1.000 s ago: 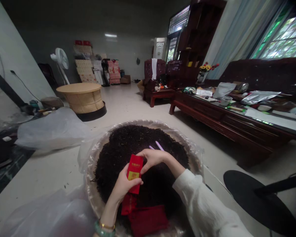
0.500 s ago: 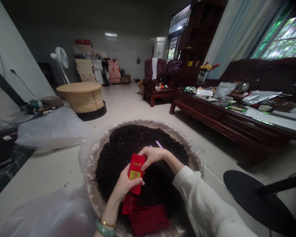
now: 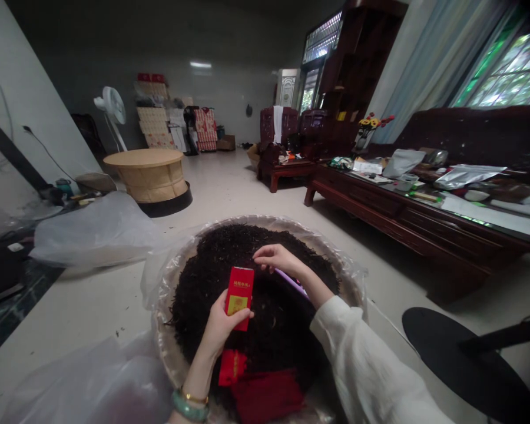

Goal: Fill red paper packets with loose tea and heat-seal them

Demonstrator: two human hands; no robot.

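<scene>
My left hand [image 3: 223, 334]: fingers clamped on a red packet [image 3: 239, 297]. My right hand [image 3: 276, 259]: fingers together, empty, over dark tea leaves [image 3: 251, 247] in a round basket [image 3: 170, 347].

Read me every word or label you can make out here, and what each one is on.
Red packet in the left hand: a row of pale characters across the top, too blurred to read.
Smaller red packet: markings too blurred to read.
Stacked cartons by the far wall: printing too small to read.
</scene>
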